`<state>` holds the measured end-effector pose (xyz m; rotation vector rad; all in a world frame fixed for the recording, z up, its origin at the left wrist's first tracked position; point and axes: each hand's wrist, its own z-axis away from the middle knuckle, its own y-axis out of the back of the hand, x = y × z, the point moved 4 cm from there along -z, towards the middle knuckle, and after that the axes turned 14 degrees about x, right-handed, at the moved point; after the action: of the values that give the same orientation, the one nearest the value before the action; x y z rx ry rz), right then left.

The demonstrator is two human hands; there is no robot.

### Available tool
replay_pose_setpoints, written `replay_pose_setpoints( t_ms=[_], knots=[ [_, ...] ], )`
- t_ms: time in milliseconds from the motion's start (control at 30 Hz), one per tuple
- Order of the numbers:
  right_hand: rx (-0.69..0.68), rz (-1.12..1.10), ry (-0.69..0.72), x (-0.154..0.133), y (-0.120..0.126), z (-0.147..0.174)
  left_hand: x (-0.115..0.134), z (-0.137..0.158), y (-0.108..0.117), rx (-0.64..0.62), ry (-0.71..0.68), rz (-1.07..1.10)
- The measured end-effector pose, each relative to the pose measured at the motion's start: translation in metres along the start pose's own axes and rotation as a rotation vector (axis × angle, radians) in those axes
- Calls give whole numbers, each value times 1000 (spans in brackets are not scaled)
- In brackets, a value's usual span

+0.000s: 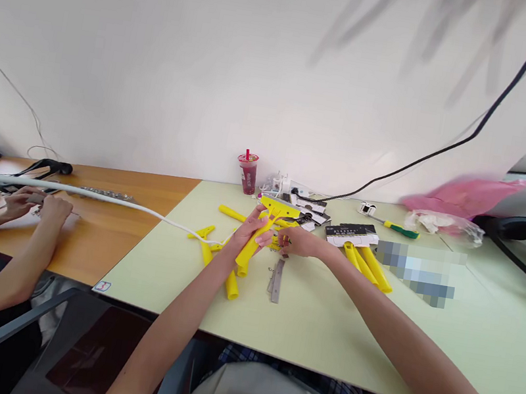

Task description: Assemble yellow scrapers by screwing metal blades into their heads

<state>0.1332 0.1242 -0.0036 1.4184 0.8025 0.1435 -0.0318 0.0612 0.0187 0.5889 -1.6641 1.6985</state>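
Observation:
My left hand (248, 229) is wrapped round the handle of a yellow scraper (256, 242), whose wide head (280, 208) points up and away from me. Just to its right, my right hand (300, 240) reaches down with curled fingers among small yellow parts (276, 242); what its fingertips pinch is hidden. Below the hands lie a flat grey metal blade (277, 280) and some tiny screws (270, 281). More yellow scraper handles (231, 285) rest on the table left of and under my left hand.
Right of my hands, black-and-white cards (353, 234) lie over yellow handles (376, 269). Behind stand a red drink cup (248, 175) and a power strip with a black cable (312, 199). A screwdriver (402, 230) lies farther right. At left, a co-worker's hands (42, 205) work over a brown table.

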Motion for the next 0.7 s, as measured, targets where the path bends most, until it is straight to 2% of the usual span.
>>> replay_pose_setpoints(
  t_ms=[133, 333, 467, 700],
  knots=[
    [-84, -16, 31, 0, 1, -9, 4, 4, 2, -42, 1, -12],
    [-146, -1, 88, 3, -5, -15, 3, -5, 10, 24, 0, -6],
    [-144, 45, 114, 7, -5, -14, 0, -10, 11, 17, -4, 16],
    [-121, 86, 112, 5, 11, -6, -2, -11, 11, 97, -2, 15]
  ],
)
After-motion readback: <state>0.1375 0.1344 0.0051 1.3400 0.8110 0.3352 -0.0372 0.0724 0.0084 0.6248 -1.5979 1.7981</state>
